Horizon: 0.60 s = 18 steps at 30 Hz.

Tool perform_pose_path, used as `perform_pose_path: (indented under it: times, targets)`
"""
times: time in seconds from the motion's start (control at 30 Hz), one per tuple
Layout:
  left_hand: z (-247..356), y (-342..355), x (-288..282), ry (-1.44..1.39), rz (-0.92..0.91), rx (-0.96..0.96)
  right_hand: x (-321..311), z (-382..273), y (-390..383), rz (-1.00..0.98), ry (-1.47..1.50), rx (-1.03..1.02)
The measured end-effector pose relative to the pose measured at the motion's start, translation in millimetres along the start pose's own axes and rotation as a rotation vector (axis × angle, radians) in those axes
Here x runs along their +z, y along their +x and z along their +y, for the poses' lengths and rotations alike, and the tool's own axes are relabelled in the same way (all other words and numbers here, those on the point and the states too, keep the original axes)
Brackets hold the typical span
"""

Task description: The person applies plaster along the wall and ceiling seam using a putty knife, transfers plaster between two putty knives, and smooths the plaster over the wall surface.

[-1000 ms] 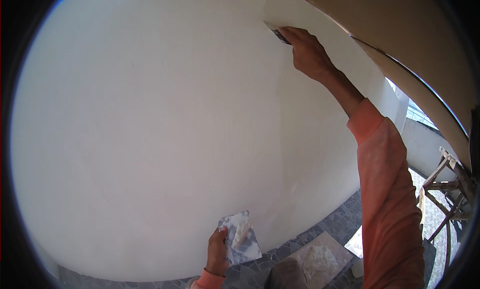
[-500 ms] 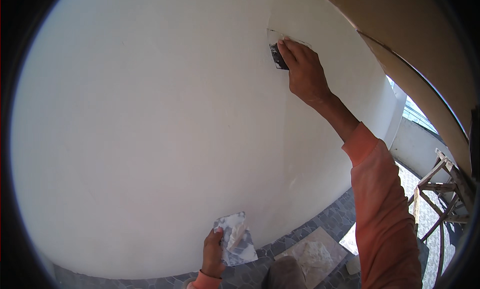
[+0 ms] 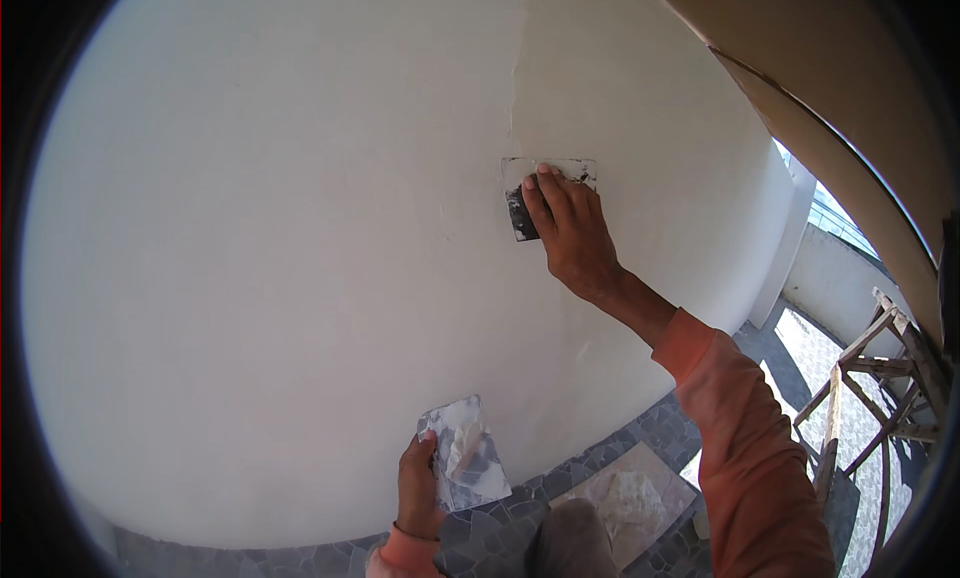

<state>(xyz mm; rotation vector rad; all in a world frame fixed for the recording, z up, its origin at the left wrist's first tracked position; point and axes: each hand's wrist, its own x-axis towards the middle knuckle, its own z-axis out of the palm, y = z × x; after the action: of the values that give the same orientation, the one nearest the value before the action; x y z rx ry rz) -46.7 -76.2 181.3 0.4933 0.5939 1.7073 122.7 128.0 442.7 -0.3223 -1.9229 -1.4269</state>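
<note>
The right sleeve (image 3: 745, 448) is long, orange and creased, ending in a snug, smoother cuff (image 3: 685, 343) behind the bare right hand (image 3: 575, 228). Left of that sleeve, a matching orange cuff (image 3: 408, 550) adjoins the bare left hand (image 3: 416, 483). Also left of it, dull grey-brown cloth covers a rounded knee (image 3: 577, 538).

Below me the floor (image 3: 655, 423) is covered in grey, irregular stone-pattern pieces with lighter joints, running in a bent band along the foot of the pale wall (image 3: 300, 278), and toward my right it turns bright where patches of sunlight (image 3: 860, 458) fall on it. Directly on it, near the wall, lies a flat, pale board (image 3: 674, 496) bearing a rough heap of whitish paste (image 3: 630, 503), with my knee (image 3: 575, 533) hiding one corner from me. Farther to my right, a rough wooden trestle (image 3: 880, 366) stands on the sunlit part.
</note>
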Motion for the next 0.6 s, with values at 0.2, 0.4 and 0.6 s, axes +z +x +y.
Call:
perform_pose_path:
  times: [0.2,0.4,0.6]
  targets:
    - [12,-7,16,-0.007,0.058,0.073,-44,-50,-66,-0.127,0.319,0.021]
    - [30,-7,17,0.048,0.145,0.133,-121,-97,-74,-0.421,1.180,0.247]
    - [20,-9,9,0.097,0.114,0.227,-151,-137,-69,-0.402,1.127,0.018]
